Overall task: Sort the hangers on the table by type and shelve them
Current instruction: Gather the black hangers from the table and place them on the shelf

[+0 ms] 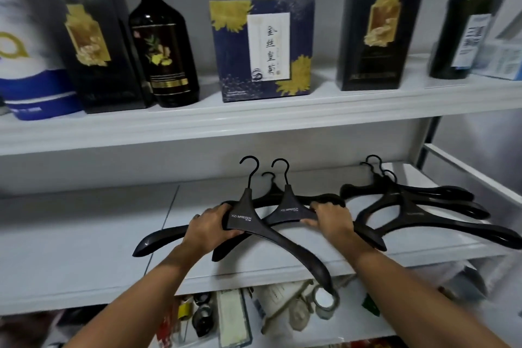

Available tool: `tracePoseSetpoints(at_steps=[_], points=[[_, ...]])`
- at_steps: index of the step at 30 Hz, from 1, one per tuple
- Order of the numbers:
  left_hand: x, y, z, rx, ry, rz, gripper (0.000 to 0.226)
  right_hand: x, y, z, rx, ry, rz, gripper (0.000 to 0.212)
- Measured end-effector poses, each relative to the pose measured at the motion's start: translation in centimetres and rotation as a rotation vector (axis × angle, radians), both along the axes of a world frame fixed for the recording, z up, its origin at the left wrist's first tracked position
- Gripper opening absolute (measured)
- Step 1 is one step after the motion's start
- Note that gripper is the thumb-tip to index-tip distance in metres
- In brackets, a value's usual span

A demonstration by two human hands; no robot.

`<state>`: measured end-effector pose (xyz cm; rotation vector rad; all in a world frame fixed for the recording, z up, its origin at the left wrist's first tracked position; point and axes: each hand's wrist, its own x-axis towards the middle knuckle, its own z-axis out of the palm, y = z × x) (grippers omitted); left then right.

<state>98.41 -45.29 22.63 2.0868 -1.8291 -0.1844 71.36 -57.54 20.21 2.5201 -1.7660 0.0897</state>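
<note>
Here, a white metal shelving unit (254, 127) fills the view, its middle shelf (84, 234) carrying the hangers. On the upper shelf stand two tall black boxes with gold bottle prints (96, 37), a navy square box with yellow flowers and a white label (262, 48), a dark amber pump bottle (163, 45) and a dark green glass bottle (466, 22). At the right of the middle shelf lies a pile of black wide-shouldered plastic hangers (418, 206), hooks pointing to the back. Just left of it, a second bunch of matching black hangers with white lettering (254, 220) rests over the shelf, some arms overhanging the front edge. The left hand (210, 227) has its fingers closed around this bunch by the left neck; the right hand (332, 219) grips its right side, thumb underneath.
</note>
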Motion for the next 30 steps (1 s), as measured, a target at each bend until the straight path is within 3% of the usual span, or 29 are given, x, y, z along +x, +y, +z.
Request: tracePoseSetpoints(at_steps=[11,23,26,30], points=[[4.6,-4.5,-2.7,0.028,0.025,0.034,0.054,5.8,-5.6,-3.6,0.152,-0.036,0.008,0.053],[1.4,-6.3,-5.1,0.157,0.073,0.007,0.063,4.5,-7.2,-4.6,0.288,-0.11,0.01,0.038],[-0.1,-6.2,-5.3,0.178,0.062,0.017,0.058,3.9,-7.1,-4.3,0.257,-0.131,0.031,0.045],[-2.7,-6.2,-5.6,0.135,0.075,0.059,0.052,2.3,-6.8,-3.4,0.153,-0.267,0.077,0.039]])
